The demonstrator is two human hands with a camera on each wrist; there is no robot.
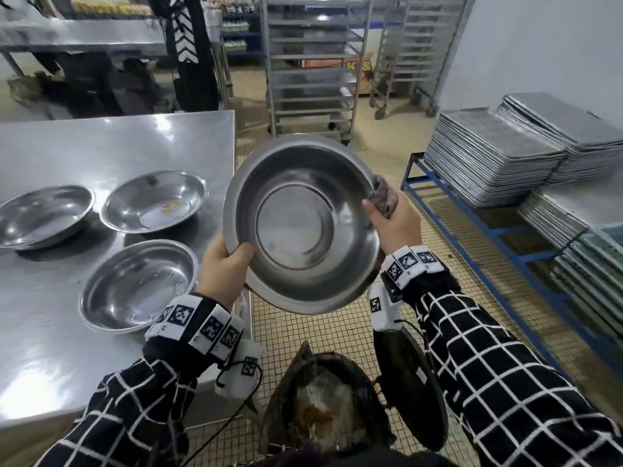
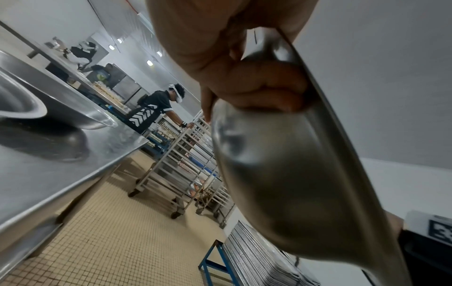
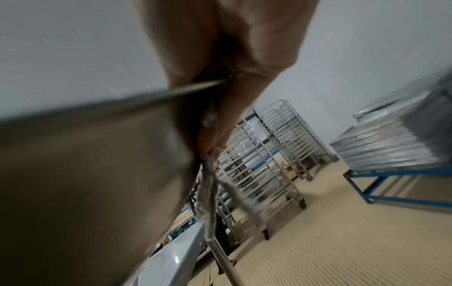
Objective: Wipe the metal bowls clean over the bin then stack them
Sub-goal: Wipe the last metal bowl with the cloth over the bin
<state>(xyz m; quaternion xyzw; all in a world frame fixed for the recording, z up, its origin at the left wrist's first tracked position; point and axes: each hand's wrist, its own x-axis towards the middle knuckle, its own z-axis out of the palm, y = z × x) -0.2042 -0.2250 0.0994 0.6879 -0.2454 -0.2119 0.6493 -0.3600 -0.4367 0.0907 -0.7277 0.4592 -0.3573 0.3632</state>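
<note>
The metal bowl point(image 1: 301, 227), tilted above the bin point(image 1: 323, 402), has its left rim pinched by the left hand point(image 1: 226, 267) and its right rim by the right hand point(image 1: 394, 224), fingers bunching a grey cloth point(image 1: 384, 195); three bowls point(image 1: 138, 284) sit on the counter point(image 1: 50, 358).

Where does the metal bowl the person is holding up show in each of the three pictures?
Head view: the held bowl fills the centre, tilted, inside facing the camera, left hand on its lower-left rim, right hand with a cloth on its right rim.
Left wrist view: its underside runs from centre to bottom right.
Right wrist view: its blurred outer wall fills the left half.
Shared landmark: the wheeled tray rack.
</note>
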